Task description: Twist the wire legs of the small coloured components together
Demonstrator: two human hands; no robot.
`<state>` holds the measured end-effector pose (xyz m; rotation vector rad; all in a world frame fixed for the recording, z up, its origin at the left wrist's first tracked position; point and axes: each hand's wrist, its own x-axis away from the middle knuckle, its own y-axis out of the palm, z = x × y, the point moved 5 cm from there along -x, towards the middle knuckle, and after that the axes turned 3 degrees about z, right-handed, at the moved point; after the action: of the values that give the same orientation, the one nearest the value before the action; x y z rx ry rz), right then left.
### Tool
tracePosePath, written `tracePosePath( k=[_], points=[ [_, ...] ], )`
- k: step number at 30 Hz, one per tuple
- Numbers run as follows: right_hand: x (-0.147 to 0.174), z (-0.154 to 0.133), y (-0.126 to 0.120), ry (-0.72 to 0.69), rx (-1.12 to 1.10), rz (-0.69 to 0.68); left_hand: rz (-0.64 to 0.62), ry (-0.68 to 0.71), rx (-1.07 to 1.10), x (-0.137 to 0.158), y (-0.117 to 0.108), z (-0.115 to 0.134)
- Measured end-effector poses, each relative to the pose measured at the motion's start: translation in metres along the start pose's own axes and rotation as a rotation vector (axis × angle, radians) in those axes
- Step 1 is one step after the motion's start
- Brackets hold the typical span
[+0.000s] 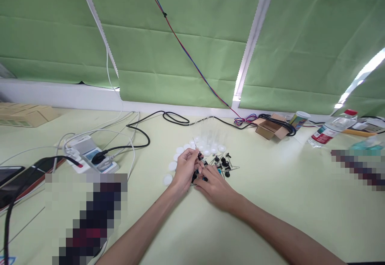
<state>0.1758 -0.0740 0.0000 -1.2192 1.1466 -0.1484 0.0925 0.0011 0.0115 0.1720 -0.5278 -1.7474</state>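
Observation:
My left hand (186, 168) pinches a small black part with thin metal pins, held just above the pale green table (270, 200). My right hand (214, 184) lies flat beside it, its fingertips touching small black parts on the table. A loose heap of small black parts with pins (224, 163) lies just beyond my right hand. Several white round caps (180, 151) lie around and behind my left hand. A group of clear small vials (207, 136) stands behind the caps.
A white power strip (88, 154) with black and white cables sits at left, near dark phones (18, 178). An open cardboard box (270, 127), a paper cup (299, 118) and a lying water bottle (332, 130) are at back right. Green blinds hang behind.

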Motion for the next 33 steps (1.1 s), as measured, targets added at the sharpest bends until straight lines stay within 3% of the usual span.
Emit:
tracePosePath(
  k=[33],
  points=[
    [-0.001,-0.011,0.003,-0.182,0.317,-0.079,0.03,0.013,0.068,-0.004,-0.003,-0.003]
  ],
)
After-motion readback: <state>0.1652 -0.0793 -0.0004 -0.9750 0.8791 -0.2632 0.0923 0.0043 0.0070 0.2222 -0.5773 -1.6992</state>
